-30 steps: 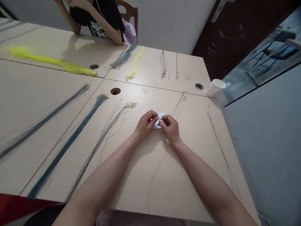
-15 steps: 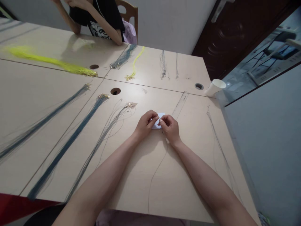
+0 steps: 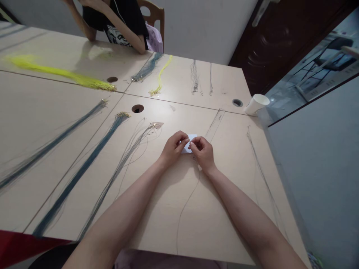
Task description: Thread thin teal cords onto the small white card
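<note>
- I'm in what looks like a small workroom with office furniture: my desk (image 3: 157, 224) has round cable holes (image 3: 137, 108).
- Bundled lines (image 3: 84, 170) with gold-coloured ends (some bright yellow) lie spread across it, near a clear ruler (image 3: 215, 123).
- Opposite me, another person (image 3: 134, 20) rests both elbows on its far side, before a wooden chair (image 3: 160, 18).

Left hand (image 3: 174, 150), right hand (image 3: 203, 152): fingertips nearly meeting over white card (image 3: 185, 150); anything pinched, too small to tell. Single thread (image 3: 177, 231): nearward of right hand. Clear ruler (image 3: 215, 125): beyond right hand. Dark bundles (image 3: 84, 170): three, leftward. White cup (image 3: 255, 105): beyond, rightward.
</note>
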`<state>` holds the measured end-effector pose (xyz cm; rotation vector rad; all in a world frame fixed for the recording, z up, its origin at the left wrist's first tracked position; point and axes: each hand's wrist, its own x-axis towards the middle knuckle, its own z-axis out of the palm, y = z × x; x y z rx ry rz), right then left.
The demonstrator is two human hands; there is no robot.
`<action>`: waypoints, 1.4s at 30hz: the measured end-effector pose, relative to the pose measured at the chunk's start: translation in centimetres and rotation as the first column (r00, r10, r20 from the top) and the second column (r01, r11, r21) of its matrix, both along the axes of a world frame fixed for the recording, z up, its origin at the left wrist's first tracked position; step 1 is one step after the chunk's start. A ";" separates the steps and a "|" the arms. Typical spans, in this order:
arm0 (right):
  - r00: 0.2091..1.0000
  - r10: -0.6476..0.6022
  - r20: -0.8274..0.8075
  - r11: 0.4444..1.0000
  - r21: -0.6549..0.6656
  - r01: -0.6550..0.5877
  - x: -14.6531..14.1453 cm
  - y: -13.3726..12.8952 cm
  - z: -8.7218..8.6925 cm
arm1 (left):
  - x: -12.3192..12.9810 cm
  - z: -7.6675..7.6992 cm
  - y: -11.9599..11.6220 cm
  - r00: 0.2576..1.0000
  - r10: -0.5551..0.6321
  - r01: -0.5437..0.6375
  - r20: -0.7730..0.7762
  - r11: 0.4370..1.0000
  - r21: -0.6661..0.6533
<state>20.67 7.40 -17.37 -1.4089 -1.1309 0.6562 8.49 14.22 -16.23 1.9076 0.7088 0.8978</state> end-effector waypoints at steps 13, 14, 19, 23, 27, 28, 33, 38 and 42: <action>1.000 0.018 0.019 1.000 -0.012 -0.017 0.1 0.0 -0.2 | 0.0 -0.1 0.0 1.000 -0.017 0.017 -0.001 1.000 0.017; 1.000 0.018 0.019 1.000 -0.013 -0.017 0.1 0.0 -0.2 | 0.0 -0.1 0.0 1.000 -0.016 0.016 -0.004 1.000 0.019; 1.000 0.019 0.020 1.000 -0.009 -0.019 0.1 0.0 -0.1 | 0.1 0.0 0.0 1.000 -0.011 0.011 -0.014 1.000 0.021; 0.999 0.020 0.030 1.000 -0.012 -0.019 0.1 0.0 0.0 | 0.1 0.0 0.0 1.000 -0.011 0.011 -0.011 1.000 0.025; 0.999 0.017 0.034 1.000 -0.021 -0.016 0.1 0.0 0.0 | 0.1 0.0 -0.1 1.000 -0.001 0.001 -0.013 1.000 0.022; 0.999 0.014 0.035 1.000 -0.022 -0.013 0.1 0.0 0.0 | 0.1 0.0 -0.1 1.000 0.002 -0.002 -0.014 1.000 0.019; 1.000 0.001 0.017 1.000 -0.009 -0.001 0.0 0.0 0.0 | 0.0 0.1 -0.1 1.000 0.005 -0.005 -0.006 1.000 0.003; 1.000 -0.002 0.011 1.000 -0.005 0.002 0.0 0.0 0.1 | 0.0 0.2 -0.1 1.000 0.008 -0.008 -0.003 1.000 0.003; 1.000 -0.005 0.016 1.000 -0.014 0.005 -0.1 -0.1 0.2 | 0.0 0.1 -0.1 1.000 0.006 -0.006 -0.008 1.000 0.008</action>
